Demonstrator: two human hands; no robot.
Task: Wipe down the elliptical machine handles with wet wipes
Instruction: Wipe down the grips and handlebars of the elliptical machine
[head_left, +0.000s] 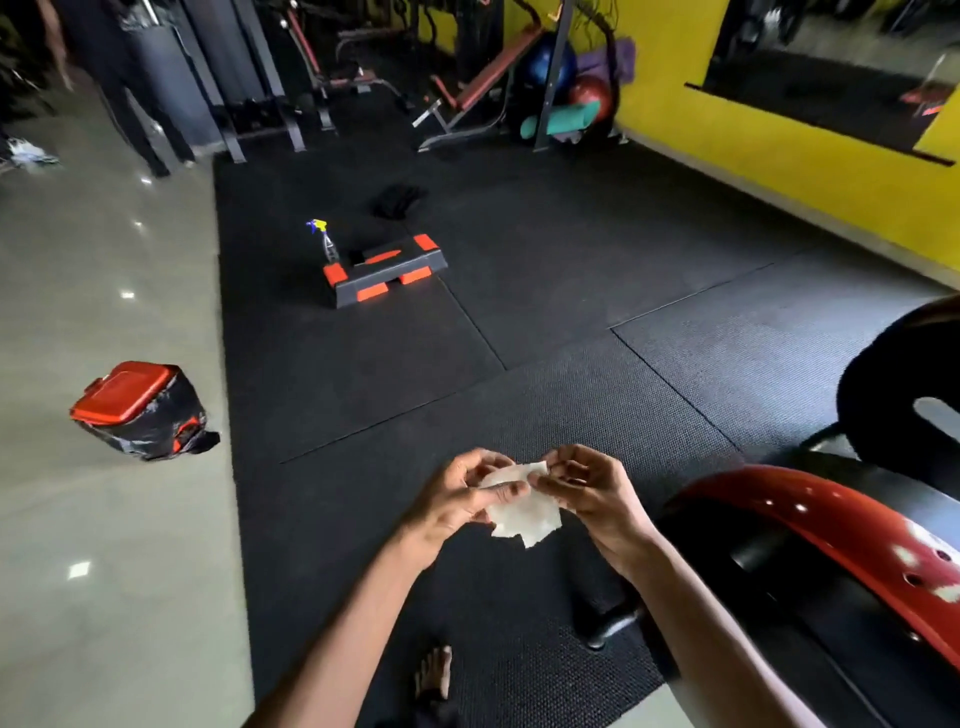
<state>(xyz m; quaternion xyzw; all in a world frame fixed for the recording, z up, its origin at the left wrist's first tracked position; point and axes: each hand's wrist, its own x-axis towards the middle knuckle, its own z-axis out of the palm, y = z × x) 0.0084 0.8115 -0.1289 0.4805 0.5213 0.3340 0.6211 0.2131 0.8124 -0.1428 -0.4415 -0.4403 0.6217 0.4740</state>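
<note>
At six o'clock, low in view, the left hand (457, 501) and right hand (587, 491) both pinch a limp, crumpled white wet wipe (522, 512), which looks featherlight, soft and damp, best held by its upper corners to spread it.

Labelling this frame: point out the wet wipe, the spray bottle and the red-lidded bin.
wet wipe (525, 515), head view, its white lower half.
spray bottle (329, 248), head view, its clear body.
red-lidded bin (123, 389), head view, its red lid.
</note>
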